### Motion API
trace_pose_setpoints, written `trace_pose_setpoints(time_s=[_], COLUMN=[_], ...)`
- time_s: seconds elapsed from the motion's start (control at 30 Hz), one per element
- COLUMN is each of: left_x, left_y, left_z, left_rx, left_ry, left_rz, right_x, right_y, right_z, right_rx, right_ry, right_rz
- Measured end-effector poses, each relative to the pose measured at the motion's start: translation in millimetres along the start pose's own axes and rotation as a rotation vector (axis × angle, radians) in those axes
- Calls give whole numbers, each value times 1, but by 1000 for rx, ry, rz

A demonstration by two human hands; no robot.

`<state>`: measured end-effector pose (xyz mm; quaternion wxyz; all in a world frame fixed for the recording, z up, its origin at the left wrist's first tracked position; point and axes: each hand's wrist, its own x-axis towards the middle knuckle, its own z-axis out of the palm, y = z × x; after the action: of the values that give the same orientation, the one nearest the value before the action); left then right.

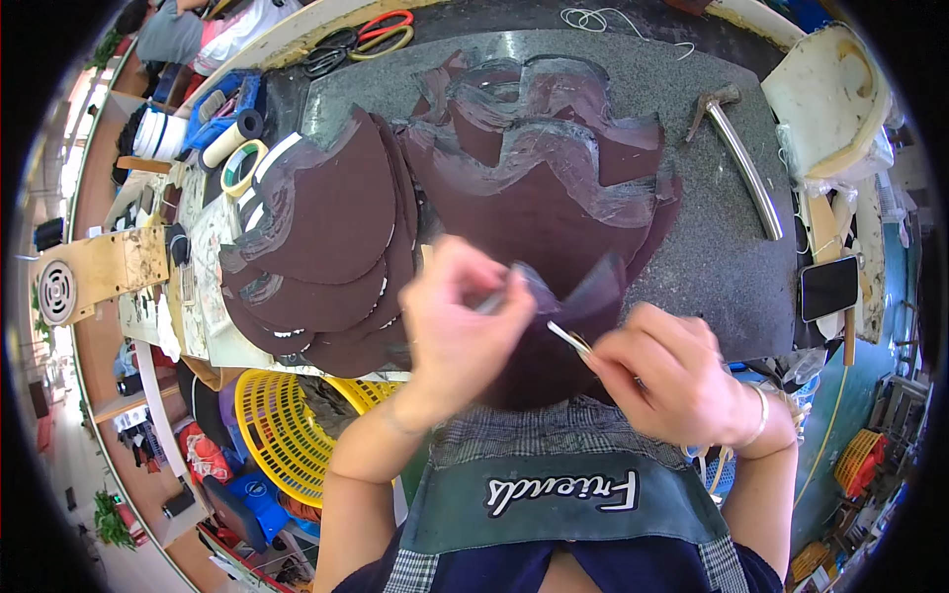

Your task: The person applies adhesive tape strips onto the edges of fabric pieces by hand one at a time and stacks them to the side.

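Observation:
Near the front edge of the work slab, my left hand (pixel 460 321) pinches the edge of a small dark piece (pixel 598 292), blurred and partly hidden by the fingers. My right hand (pixel 667 371) is closed round a slim tool with a pale, narrow tip (pixel 568 337); its exact kind cannot be made out. The tip points at the piece, close to my left fingertips. Under and beyond my hands lies a stack of dark brown cut pieces (pixel 544 212) with grey-smeared, wavy far edges. More rounded brown pieces (pixel 336 222) overlap in a pile to the left.
A hammer (pixel 743 168) lies on the grey stone slab (pixel 736 287) at right. Scissors (pixel 384 40) rest at the back left, and a tape roll (pixel 243 168) at left. A dark-screened phone (pixel 828 288) sits at the right edge. A yellow basket (pixel 287 435) stands below left.

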<state>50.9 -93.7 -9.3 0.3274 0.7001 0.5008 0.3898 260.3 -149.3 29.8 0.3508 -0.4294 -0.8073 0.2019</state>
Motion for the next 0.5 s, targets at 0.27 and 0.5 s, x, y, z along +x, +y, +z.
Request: trace_pose_setpoints(time_s=[0.27,0.5], left_x=[102,112], left_y=[21,-45], left_z=[-84,42], left_rx=[959,659], left_ry=[333,43], left_rz=[321,536], right_x=[25,64], right_y=[63,152], right_z=[-35,-3], right_rx=[24,293], right_ry=[284,166], right_rz=[380,594])
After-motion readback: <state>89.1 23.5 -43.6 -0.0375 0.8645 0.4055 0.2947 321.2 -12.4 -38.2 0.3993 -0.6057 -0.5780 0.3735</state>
